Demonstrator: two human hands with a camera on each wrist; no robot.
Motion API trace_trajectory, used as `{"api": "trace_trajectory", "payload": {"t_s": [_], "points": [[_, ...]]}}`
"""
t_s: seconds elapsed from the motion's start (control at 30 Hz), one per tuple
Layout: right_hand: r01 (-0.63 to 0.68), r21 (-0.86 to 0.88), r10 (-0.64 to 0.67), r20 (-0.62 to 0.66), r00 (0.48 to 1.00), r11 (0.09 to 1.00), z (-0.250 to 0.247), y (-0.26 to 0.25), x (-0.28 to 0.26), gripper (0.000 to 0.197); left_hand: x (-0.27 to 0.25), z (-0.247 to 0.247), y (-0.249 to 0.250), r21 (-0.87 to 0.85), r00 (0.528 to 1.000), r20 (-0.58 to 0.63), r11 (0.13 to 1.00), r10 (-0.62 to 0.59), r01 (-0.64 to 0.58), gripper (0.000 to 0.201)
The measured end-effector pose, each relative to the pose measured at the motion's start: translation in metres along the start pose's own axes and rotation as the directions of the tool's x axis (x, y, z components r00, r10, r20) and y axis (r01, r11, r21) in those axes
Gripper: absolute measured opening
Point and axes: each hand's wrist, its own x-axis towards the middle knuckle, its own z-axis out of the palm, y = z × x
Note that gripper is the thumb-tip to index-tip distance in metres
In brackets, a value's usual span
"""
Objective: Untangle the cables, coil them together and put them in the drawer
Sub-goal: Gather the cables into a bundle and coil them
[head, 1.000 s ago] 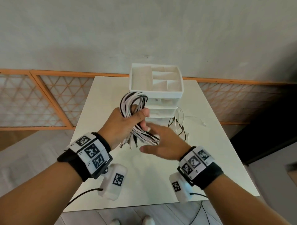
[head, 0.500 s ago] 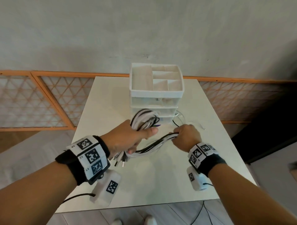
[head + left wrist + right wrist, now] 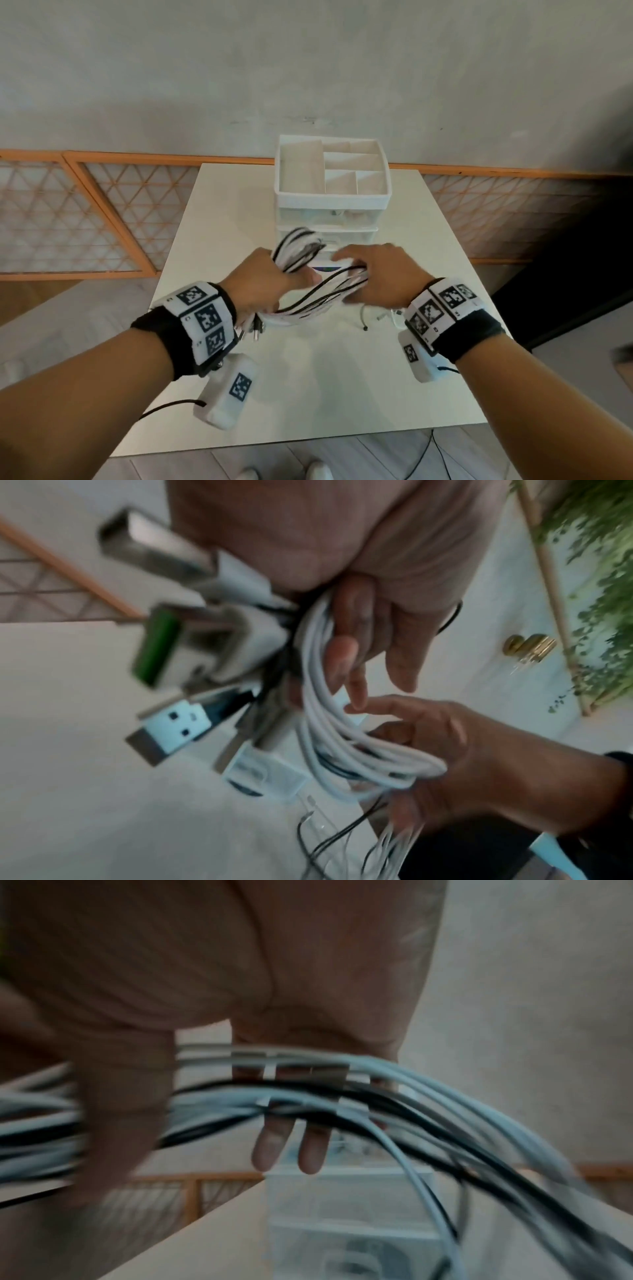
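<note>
A bundle of white and black cables (image 3: pixel 299 248) is coiled in my left hand (image 3: pixel 263 284), which grips it just in front of the white drawer unit (image 3: pixel 332 200). Several USB plugs (image 3: pixel 171 723) hang out below that fist. From the coil, the loose strands (image 3: pixel 329 291) run right into my right hand (image 3: pixel 380 274). In the right wrist view the cables (image 3: pixel 445 1096) pass between thumb and fingers (image 3: pixel 274 1139), which reach forward. The left wrist view shows the right hand (image 3: pixel 479 764) holding a loop of white cable (image 3: pixel 322 723). The drawers (image 3: pixel 342 236) look closed.
The white table (image 3: pixel 325 394) has its near edge just below my wrists. Trailing cable ends (image 3: pixel 364 320) lie on it under my right hand. Orange lattice screens (image 3: pixel 85 219) flank the table; a dark cabinet (image 3: pixel 565 274) stands to the right.
My right hand, which had pulled the strands out to the right, has come back left toward the coil. My left hand stays gripping the coil, now slightly farther forward.
</note>
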Motion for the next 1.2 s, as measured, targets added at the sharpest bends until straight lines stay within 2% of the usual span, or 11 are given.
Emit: {"api": "trace_trajectory", "payload": {"t_s": [0.03, 0.1, 0.13, 0.27, 0.37, 0.47, 0.6, 0.77, 0.93, 1.1, 1.2], "points": [[0.078, -0.012, -0.077, 0.076, 0.994, 0.997, 0.002, -0.009, -0.005, 0.082, 0.001, -0.002, 0.005, -0.038, 0.999, -0.031, 0.999, 0.027, -0.028, 0.03], [0.163, 0.023, -0.164, 0.153, 0.974, 0.986, 0.014, -0.033, -0.01, 0.107, 0.003, -0.003, 0.018, -0.106, 0.993, -0.082, 0.99, 0.089, -0.098, 0.038], [0.175, 0.097, -0.188, 0.15, 0.971, 0.98, 0.024, -0.042, -0.009, 0.104, 0.003, -0.003, 0.024, -0.136, 0.989, -0.093, 0.982, 0.116, -0.128, 0.043], [0.079, 0.326, -0.106, 0.066, 0.992, 0.942, 0.044, -0.043, 0.003, 0.041, -0.003, -0.008, 0.036, -0.137, 0.979, -0.03, 0.969, 0.203, -0.205, 0.029], [-0.063, 0.278, 0.071, -0.02, 0.997, 0.959, 0.043, -0.016, 0.009, 0.03, -0.008, -0.02, 0.032, -0.091, 0.985, 0.03, 0.982, 0.169, -0.166, 0.031], [-0.23, 0.281, 0.283, -0.165, 0.945, 0.932, 0.029, 0.004, 0.011, 0.04, -0.01, -0.018, 0.023, 0.237, 0.991, 0.122, 0.968, 0.058, -0.085, 0.036], [-0.257, 0.224, 0.317, -0.295, 0.902, 0.94, 0.011, -0.004, 0.009, 0.037, -0.002, 0.01, 0.002, 0.467, 0.994, 0.107, 0.883, -0.016, -0.036, 0.037], [-0.237, 0.327, 0.343, -0.319, 0.884, 0.915, 0.003, -0.007, 0.006, 0.04, 0.003, 0.019, 0.0, 0.411, 1.0, 0.015, 0.912, 0.0, -0.006, 0.03], [-0.159, 0.408, 0.315, -0.351, 0.882, 0.899, -0.007, -0.005, 0.003, 0.03, 0.005, 0.021, 0.002, 0.319, 0.993, 0.048, 0.94, 0.11, -0.119, 0.032], [-0.04, 0.487, 0.258, -0.389, 0.884, 0.873, -0.018, -0.005, -0.001, 0.033, 0.002, 0.018, 0.007, 0.14, 0.976, 0.136, 0.972, 0.17, -0.189, 0.027], [0.076, 0.601, 0.164, -0.334, 0.928, 0.795, -0.029, -0.003, -0.007, 0.029, 0.004, 0.015, 0.007, -0.079, 0.986, 0.049, 0.985, 0.159, -0.155, 0.018]]}}
